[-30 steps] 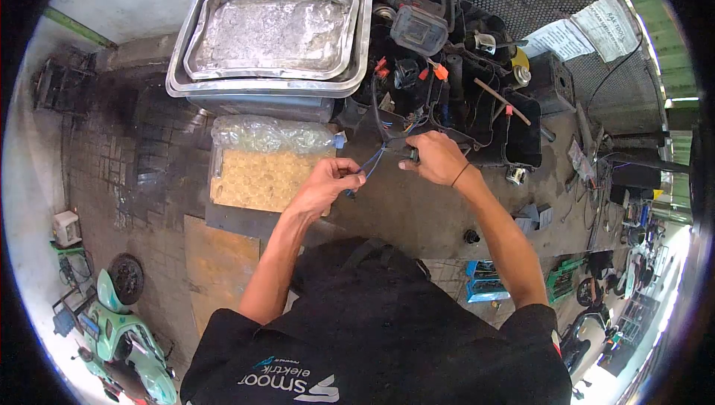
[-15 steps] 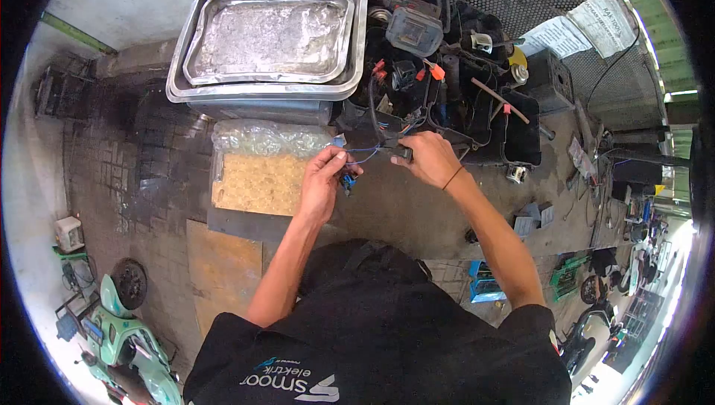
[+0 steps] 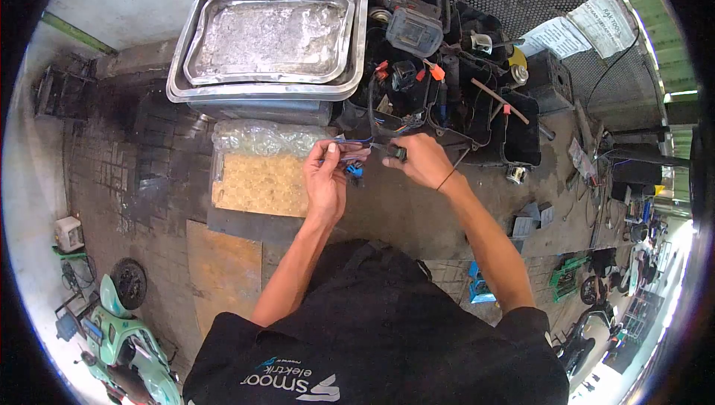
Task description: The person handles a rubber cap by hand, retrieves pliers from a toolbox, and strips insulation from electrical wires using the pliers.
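My left hand [image 3: 326, 181] is closed, pinching thin wires [image 3: 351, 141] between thumb and fingers above the bench. A small blue connector [image 3: 355, 171] hangs just below its fingertips. To the right, my right hand [image 3: 421, 160] is wrapped round a small dark-handled tool [image 3: 401, 154], whose kind I cannot make out. The tool's tip points toward the wires, close to my left fingertips; whether it touches them is not clear. Directly behind both hands stands a black bin [image 3: 406, 123] holding cables and orange-red connectors.
A large metal tray [image 3: 177, 81] stands at the back left. In front of it lie bubble wrap [image 3: 272, 139] and a tan board [image 3: 257, 181]. More black bins [image 3: 525, 137] with parts stand at right. Scooters [image 3: 138, 353] are on the floor at left and right.
The wires now lie higher and straighter between my hands. My left fingers have shifted slightly right and closed more over them. My right hand has turned a little and moved slightly left.
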Available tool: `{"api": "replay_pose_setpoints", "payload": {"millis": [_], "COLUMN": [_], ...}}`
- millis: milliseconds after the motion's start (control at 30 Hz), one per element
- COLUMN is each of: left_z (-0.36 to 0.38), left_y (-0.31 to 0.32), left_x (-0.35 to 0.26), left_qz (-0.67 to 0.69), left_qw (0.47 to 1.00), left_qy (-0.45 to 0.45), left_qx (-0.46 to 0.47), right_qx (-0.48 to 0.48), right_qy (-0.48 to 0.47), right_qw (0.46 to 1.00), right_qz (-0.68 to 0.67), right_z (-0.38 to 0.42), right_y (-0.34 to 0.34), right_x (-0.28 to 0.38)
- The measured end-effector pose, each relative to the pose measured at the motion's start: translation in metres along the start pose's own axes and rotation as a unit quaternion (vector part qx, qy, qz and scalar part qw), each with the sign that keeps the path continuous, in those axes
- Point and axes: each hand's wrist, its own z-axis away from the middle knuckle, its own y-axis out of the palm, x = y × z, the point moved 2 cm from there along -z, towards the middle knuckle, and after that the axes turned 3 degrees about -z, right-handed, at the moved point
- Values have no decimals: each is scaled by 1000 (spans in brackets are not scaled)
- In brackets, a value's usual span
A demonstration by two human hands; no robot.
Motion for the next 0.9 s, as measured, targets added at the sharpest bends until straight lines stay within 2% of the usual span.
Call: {"api": "replay_pose_setpoints", "payload": {"millis": [133,200,333,433,500,633,667,700,733,800,900], "left_z": [-2,-2,-4,-4,-5,1,5,11,14,17,12], "left_y": [3,0,0,0,0,6,10,16,16,20,23], "left_x": [2,3,2,-1,-4,-12,-21,-28,-29,-27,-16], "left_qz": [-14,-35,-49,-51,-68,-142,-348,-528,-528,-633,-633], "left_qw": [1000,999,998,998,997,989,920,781,780,708,713], "left_qy": [15,-31,-29,-25,-37,-4,167,326,326,311,302], "left_qx": [4,-8,11,25,10,-45,-62,-75,-76,27,17], "right_qx": [34,28,32,-8,-17,-50,-43,-35,-36,-30,-41], "right_qy": [-37,-33,-43,-69,6,8,15,21,20,29,22], "right_qw": [997,994,990,991,999,998,998,998,998,998,999], "right_qz": [-60,-100,-131,-113,-34,22,34,47,47,38,26], "right_z": [-6,-6,-8,-4,2,8,7,6,6,4,6], "right_y": [25,27,30,28,17,5,4,4,6,13,15], "right_x": [-16,-17,-22,-15,-4,8,8,9,7,2,2]}}
